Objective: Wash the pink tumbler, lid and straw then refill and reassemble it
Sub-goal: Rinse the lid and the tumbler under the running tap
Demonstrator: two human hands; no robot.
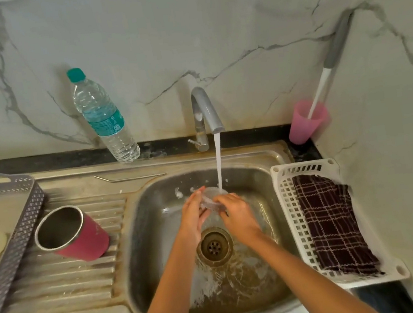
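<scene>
Two hands at work: your left hand (194, 210) & right hand (236, 212) both curl round the clear lid (212, 197), low in the sink (148, 242) under the stream. Lid wash looks mid-way. Pink tumbler (79, 233) sits lidless on the drainboard (72, 279); can't tell if it's washed. Straw (134, 177) lies behind it. Tap (205, 109) running. Refill, maybe from the bottle (103, 117), & reassembly not yet done.

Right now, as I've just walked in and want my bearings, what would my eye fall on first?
The left hand and right hand hold a clear lid under the running tap, over the sink. On the draining board to the left sits the pink tumbler, open and lidless, with a metal straw lying behind it.
</scene>
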